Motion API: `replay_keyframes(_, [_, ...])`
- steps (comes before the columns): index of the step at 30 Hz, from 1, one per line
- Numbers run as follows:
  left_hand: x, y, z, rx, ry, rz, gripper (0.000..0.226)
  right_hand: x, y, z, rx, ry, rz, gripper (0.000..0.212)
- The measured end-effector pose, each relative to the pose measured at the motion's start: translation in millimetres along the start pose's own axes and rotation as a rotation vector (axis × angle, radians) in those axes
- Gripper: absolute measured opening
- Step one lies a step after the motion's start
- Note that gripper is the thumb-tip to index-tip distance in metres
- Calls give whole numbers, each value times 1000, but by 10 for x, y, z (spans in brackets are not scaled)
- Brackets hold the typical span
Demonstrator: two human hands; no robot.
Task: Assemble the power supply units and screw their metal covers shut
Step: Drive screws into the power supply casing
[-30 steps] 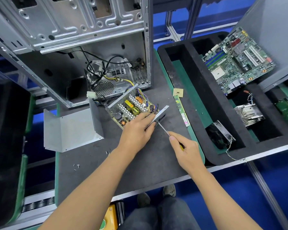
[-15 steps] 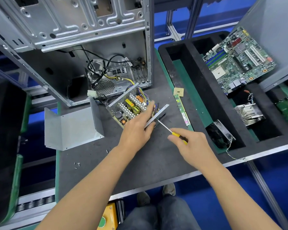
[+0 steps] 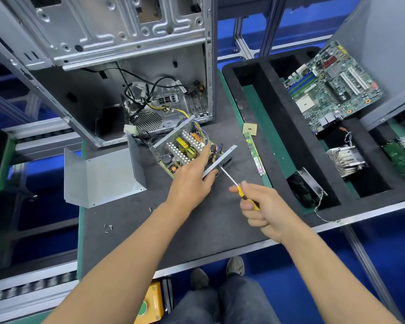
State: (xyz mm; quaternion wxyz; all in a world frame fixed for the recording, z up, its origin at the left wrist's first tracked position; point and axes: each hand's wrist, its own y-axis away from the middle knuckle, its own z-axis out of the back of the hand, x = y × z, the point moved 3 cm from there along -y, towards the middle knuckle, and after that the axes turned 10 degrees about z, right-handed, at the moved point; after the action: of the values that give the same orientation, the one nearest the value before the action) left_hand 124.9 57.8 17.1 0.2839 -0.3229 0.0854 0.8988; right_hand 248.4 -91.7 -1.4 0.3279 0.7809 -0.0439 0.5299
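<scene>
Head view: open power supply unit [image 3: 185, 150] lies on the grey mat [image 3: 197, 230] before the computer case [image 3: 117, 66]. Left hand [image 3: 192, 181] grips its near metal wall. Right hand [image 3: 264, 211] curls round a yellow-handled screwdriver [image 3: 240, 190], tip at that wall. Loose cover [image 3: 103, 176] sits left.

Yellow-handled screwdriver [image 3: 240, 192]; grey cover [image 3: 103, 178]; green motherboard [image 3: 332, 90].
</scene>
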Motion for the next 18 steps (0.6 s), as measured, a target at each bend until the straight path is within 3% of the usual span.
replay_keyframes(1, [1, -3, -3, -1, -2, -6, 67, 1, 3, 1, 36, -109, -86, 31])
replay_keyframes(2, [7, -3, -5, -1, 2, -12, 67, 11, 14, -5, 55, -85, -53, 26])
replay_keyframes(3, [11, -2, -7, 1, 11, -19, 66, 26, 46, -2, 44, 88, 94, 19])
replay_keyframes(5, [12, 2, -11, -2, 17, -31, 65, 90, 137, 1, -94, 773, 529, 10])
replay_keyframes(7, [15, -4, -9, -4, 22, -27, 65, 102, 170, -45, -190, 1206, 765, 17])
replay_keyframes(8, [20, -5, -13, -8, 25, -25, 65, 104, 137, -42, -174, 1184, 735, 23])
replay_keyframes(10, [22, 5, -20, -25, 14, -28, 64, 107, 44, 10, -53, 661, 446, 35])
replay_keyframes(12, [22, 0, -27, -7, -21, -20, 64, 110, -7, 28, 43, 268, 177, 26])
replay_keyframes(13, [7, -13, -18, 22, -26, -16, 65, 115, -18, 51, 60, 308, 183, 22])
replay_keyframes(16, [-22, 72, 109, 95, 136, -22, 72, 82, 58, 149, -27, 790, 478, 11])
replay_keyframes(18, [102, 262, 314, -120, 293, -30, 55, -8, 127, 250, -183, 787, 538, 9])
